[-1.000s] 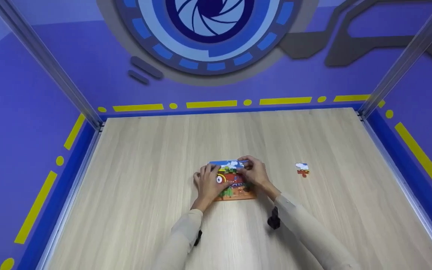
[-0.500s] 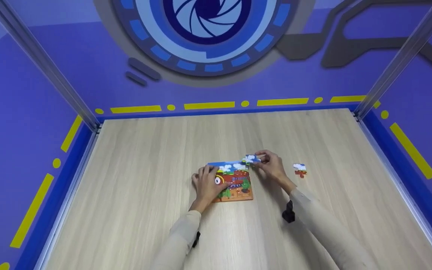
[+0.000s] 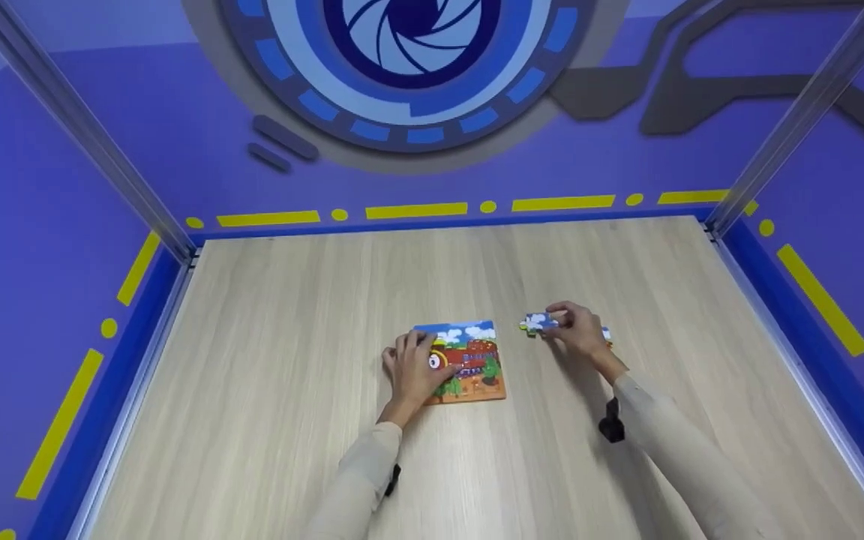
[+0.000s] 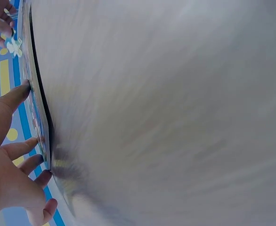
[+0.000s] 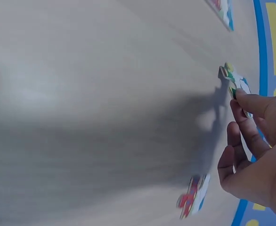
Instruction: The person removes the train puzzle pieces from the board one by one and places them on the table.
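Note:
A square picture puzzle (image 3: 483, 358) with a red train, blue sky and orange ground lies mid-table. My left hand (image 3: 412, 367) rests on its left side, thumb and fingers spread and pressing on the surface; the left wrist view shows the fingertips along the puzzle's edge. Right of the puzzle, my right hand (image 3: 583, 330) pinches a jigsaw piece (image 5: 231, 77) with white cloud, blue and green between thumb and fingers, raised over its shadow. A second jigsaw piece (image 5: 193, 197), red and white, lies on the table, mostly hidden behind the right hand in the head view.
The wood-grain table (image 3: 312, 315) spreads around the puzzle. Blue-purple panels with yellow dashes (image 3: 417, 210) wall it in at the back and both sides, and metal posts (image 3: 777, 127) stand at the back corners.
My right hand has moved right from the puzzle's upper right corner, carrying the cloud piece away with it toward the loose piece. My left hand has stayed on the puzzle.

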Available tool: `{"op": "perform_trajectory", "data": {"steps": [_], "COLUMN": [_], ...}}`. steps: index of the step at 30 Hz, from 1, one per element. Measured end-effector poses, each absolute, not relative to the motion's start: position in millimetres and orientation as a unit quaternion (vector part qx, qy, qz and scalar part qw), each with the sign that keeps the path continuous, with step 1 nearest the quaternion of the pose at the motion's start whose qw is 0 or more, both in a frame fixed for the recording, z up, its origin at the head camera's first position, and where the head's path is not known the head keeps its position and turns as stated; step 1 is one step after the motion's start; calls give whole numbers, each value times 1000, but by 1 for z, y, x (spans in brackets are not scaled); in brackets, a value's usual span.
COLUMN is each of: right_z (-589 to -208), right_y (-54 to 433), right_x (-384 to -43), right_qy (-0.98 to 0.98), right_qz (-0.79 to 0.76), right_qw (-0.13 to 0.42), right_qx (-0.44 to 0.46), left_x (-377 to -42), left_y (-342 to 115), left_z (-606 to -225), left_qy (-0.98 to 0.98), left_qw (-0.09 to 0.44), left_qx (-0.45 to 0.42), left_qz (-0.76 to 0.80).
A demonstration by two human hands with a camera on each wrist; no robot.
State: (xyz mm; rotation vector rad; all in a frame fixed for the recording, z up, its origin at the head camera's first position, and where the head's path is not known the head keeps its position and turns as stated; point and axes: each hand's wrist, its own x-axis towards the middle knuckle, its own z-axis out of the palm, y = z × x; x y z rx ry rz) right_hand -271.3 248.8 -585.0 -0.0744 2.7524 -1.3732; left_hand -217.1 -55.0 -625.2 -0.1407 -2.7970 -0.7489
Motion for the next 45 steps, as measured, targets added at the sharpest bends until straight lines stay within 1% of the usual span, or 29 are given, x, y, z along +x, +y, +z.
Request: {"op": "perform_trajectory", "data": {"steps": [4,10,13,20,25,36,42,45], "right_z": [-585,-586,-587,-592,-592,-590,-582,-576], "right_y": [261,272,274,274,273,270,271,269], "right_x": [-270,-265,-263,-259,-259,-256,-258,-260], "right_qy": [912,926,930,940,951,951,950,945], "right_qz": [-408,-372,-361,-334,-306,-304,-308,-324], "right_qw": [27,39,41,24,19,50,38,36], "right_qx": [-40,-54,-53,-60,-46,-11,-14,-26], "left_x": [-216,-215,-215,-215,-215,-213,-217,-218], "left_y": [-54,-55,-57,-59,-59,-58,-58,-60], "left_z": [-625,-626,-625,-622,-622,-623,-623,-621], "left_qy": [-957,-956,-957,-958,-956,-956,-953,-948], "left_qw": [122,121,117,109,105,96,97,83], "left_qx": [-51,-51,-46,-41,-45,-40,-48,-48], "left_qz": [-258,-264,-261,-263,-271,-273,-282,-303]}}
